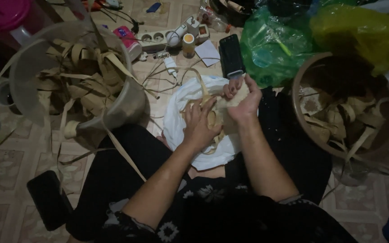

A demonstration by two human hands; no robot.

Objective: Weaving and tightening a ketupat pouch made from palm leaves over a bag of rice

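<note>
Fingers point(193, 112) of the left hand point(199, 126) are lying spread and lightly curled over a small woven palm-leaf pouch point(223, 108), pressing it from the near side, while the right hand point(244, 101) is closing round the pouch from the far side, its fingertips pinching a strip at the top edge. The pouch is sitting between both hands, over a white cloth point(176, 117) spread on the person's lap.

Going from the left: a flat black object point(46, 198) is lying on the patterned tile floor point(1, 171). Beyond it a clear plastic tub point(122, 108) is tipping toward the lap, holding a tangle of pale leaf strips point(86, 76), one of which is trailing out across the dark trouser leg. Further back a white power strip point(158, 38) and a small jar with a yellow lid point(188, 42) are resting on the floor, and a dark phone point(231, 56) is lying just beyond the hands. To the right a green plastic bag point(271, 45) is slumping beside a round brown basin point(300, 108) that is holding more strips and what look like finished pouches.

The pouch is probably very light, thin and springy, stiff along each strip yet ready to crease or split if squeezed hard. Taking it by the woven corners and cradling the body, not crushing the middle, seems the surest hold; loose strip ends are likely to slip free.
</note>
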